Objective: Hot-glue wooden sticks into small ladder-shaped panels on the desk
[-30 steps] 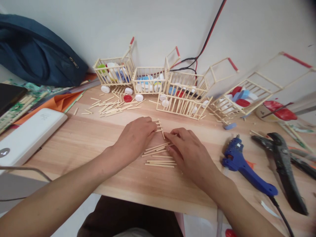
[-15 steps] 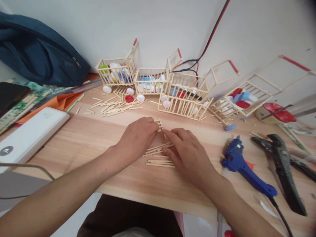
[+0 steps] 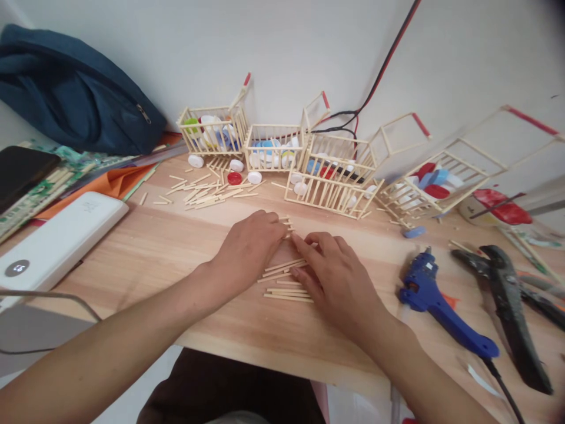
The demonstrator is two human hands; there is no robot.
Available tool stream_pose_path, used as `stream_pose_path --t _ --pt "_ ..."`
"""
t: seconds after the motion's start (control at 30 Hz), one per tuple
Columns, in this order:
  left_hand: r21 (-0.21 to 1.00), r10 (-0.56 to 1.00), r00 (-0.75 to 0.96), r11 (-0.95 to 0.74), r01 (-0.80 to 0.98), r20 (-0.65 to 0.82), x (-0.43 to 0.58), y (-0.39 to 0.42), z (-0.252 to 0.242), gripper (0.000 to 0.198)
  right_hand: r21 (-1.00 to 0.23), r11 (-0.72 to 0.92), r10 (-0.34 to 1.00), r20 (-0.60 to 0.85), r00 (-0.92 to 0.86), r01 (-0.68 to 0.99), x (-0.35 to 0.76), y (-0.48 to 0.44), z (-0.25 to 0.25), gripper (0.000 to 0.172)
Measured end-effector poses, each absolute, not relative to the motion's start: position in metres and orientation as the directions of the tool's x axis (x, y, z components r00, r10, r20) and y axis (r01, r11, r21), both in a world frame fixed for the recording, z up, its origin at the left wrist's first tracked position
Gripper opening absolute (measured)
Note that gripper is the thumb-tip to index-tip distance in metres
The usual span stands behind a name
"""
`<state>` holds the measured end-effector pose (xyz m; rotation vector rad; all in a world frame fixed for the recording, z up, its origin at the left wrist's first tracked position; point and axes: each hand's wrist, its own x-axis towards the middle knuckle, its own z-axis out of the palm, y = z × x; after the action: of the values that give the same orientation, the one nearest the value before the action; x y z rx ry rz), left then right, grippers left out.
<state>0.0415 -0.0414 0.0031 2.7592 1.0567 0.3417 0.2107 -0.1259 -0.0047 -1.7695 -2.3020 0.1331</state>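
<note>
My left hand (image 3: 256, 242) is closed over a small ladder-like piece of thin wooden sticks (image 3: 286, 222). Only the stick ends show past its knuckles, and its fingertips are hidden. Close by on the right, my right hand (image 3: 338, 268) has its index fingertip against the near edge of that piece. Its thumb is spread away from the index finger, beside loose wooden sticks (image 3: 282, 268). More sticks (image 3: 286, 294) lie in a row just below, partly covered by the right hand.
Behind are several stick-built toy carts (image 3: 273, 147) holding bottle caps, and a pile of short sticks (image 3: 207, 191). Right are a blue glue gun (image 3: 445, 306) and a black-handled cutter (image 3: 507, 312). Left are a white power bank (image 3: 62, 241), a phone (image 3: 24, 174) and a blue bag (image 3: 79, 94).
The view has shifted slightly, so everything sits a little further right and lower. My right index fingertip has come slightly closer to my left hand; otherwise both hands hold nearly the same pose.
</note>
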Motion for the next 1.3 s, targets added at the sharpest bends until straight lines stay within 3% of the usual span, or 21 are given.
stream_pose_path --t 0.23,0.47,1.1,1.3 --pt "0.216 0.654 0.739 -0.754 0.620 0.160 0.042 -0.041 0.002 0.017 -0.196 0.260 0.963 0.122 -0.239 0.946 0.211 -0.126 -0.006 0.049" --pt "0.194 0.654 0.740 -0.755 0.626 0.157 0.043 -0.040 0.000 0.016 -0.350 0.242 0.968 0.146 -0.203 0.905 0.222 -0.126 -0.007 0.050" --pt "0.261 0.624 0.746 -0.779 0.570 0.233 0.038 -0.041 -0.008 0.017 -0.154 0.243 0.967 0.115 -0.227 0.958 0.211 -0.125 -0.006 0.046" --pt "0.288 0.627 0.746 -0.774 0.564 0.222 0.035 -0.039 -0.014 0.020 -0.269 0.234 0.969 0.145 -0.201 0.934 0.217 -0.126 -0.005 0.047"
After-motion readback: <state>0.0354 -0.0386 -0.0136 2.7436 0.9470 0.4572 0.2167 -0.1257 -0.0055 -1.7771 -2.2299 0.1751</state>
